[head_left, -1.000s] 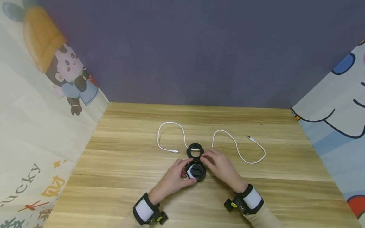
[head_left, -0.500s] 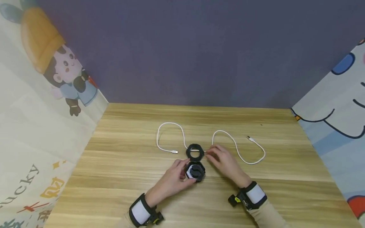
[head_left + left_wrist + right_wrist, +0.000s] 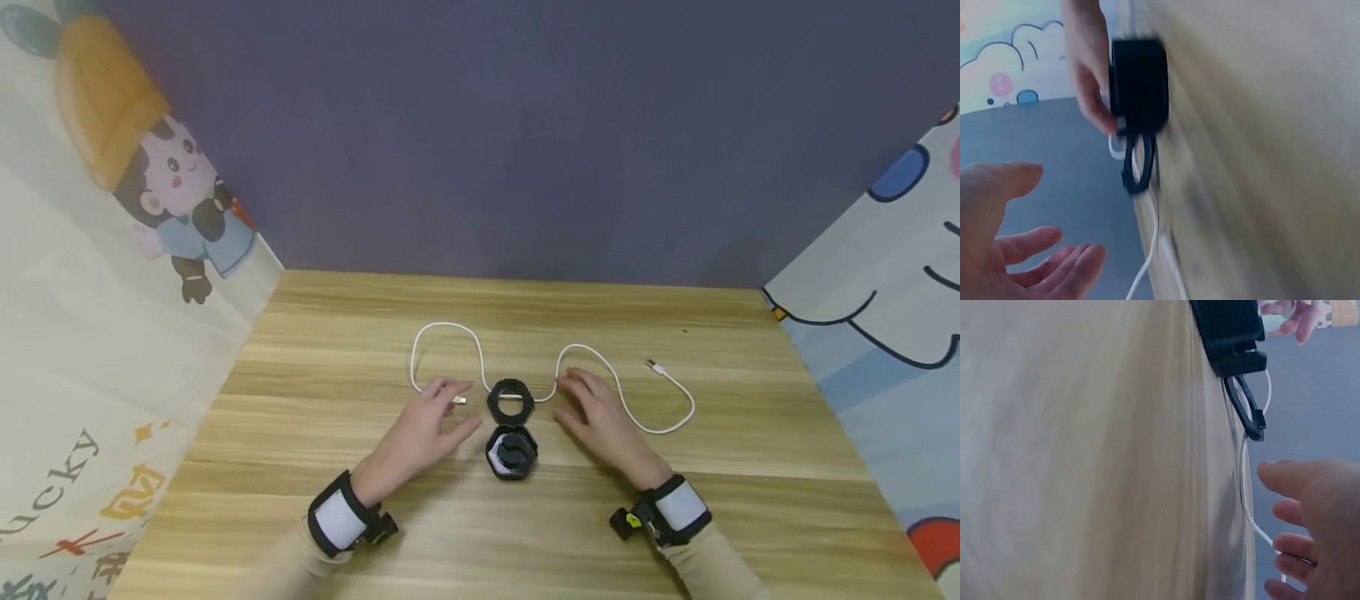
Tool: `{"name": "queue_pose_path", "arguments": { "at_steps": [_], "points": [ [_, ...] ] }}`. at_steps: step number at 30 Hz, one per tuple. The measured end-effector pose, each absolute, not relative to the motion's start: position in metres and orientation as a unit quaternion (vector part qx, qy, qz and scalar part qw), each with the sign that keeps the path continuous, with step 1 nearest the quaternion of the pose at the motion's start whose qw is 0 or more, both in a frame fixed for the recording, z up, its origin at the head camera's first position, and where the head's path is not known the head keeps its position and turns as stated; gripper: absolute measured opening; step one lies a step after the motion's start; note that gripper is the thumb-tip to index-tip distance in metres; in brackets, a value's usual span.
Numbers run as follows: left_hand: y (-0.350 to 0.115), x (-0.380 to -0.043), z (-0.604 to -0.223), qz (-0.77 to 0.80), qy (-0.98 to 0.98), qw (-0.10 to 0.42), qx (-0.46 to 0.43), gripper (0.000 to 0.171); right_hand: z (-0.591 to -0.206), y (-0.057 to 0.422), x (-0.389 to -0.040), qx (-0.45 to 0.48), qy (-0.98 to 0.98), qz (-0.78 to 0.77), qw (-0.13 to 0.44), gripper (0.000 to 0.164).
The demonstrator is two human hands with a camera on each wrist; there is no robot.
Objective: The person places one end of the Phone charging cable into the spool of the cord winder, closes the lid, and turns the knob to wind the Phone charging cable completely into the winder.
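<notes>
A black hexagonal case (image 3: 513, 454) with a round spool inside lies on the table, its hinged ring lid (image 3: 494, 403) swung open to the far side. A white USB cable (image 3: 447, 323) passes across the ring's opening, with a loop and a plug on each side. Left of the case, my left hand (image 3: 412, 435) hovers with fingers spread, fingertips overlapping the small plug (image 3: 459, 401) in the head view. My right hand (image 3: 606, 432) is right of the ring, fingers loosely bent, fingertips beside the cable. In the left wrist view the case (image 3: 1140, 87) stands between the hands.
The wooden table (image 3: 360, 333) meets a dark grey-blue wall (image 3: 480, 150) at the back. Printed cartoon sheets flank it left and right. The larger USB plug (image 3: 656, 367) lies to the far right of the case.
My left hand has let go of the case and moved away to the left and forward. My right hand has drawn back rightward from the ring and cable; its fingers have opened.
</notes>
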State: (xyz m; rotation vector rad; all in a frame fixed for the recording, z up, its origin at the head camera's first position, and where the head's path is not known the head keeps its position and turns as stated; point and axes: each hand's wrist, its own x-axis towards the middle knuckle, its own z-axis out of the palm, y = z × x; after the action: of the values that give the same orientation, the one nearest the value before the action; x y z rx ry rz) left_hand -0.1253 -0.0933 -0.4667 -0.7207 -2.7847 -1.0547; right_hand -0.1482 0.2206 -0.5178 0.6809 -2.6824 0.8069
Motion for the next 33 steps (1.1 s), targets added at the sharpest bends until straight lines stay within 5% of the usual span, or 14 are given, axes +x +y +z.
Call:
{"name": "queue_pose_path", "arguments": {
  "at_steps": [11, 19, 24, 33],
  "points": [
    [-0.125, -0.177, -0.462, -0.232, -0.917, 0.140, -0.293, 0.044, -0.507, 0.217, -0.166, 0.282, -0.925, 0.239, 0.088, 0.052],
    [-0.107, -0.197, -0.473, -0.149, -0.919, 0.066, -0.358, 0.041, -0.507, 0.218, -0.179, 0.284, -0.929, 0.238, 0.016, 0.034],
    [-0.093, -0.202, -0.483, -0.113, -0.901, 0.038, -0.417, 0.045, -0.515, 0.214, -0.189, 0.306, -0.921, 0.237, 0.032, 0.017],
    [-0.078, -0.227, -0.491, -0.093, -0.889, 0.031, -0.446, 0.020, -0.513, 0.213, -0.202, 0.305, -0.926, 0.211, 0.069, 0.013]
  ]
}}
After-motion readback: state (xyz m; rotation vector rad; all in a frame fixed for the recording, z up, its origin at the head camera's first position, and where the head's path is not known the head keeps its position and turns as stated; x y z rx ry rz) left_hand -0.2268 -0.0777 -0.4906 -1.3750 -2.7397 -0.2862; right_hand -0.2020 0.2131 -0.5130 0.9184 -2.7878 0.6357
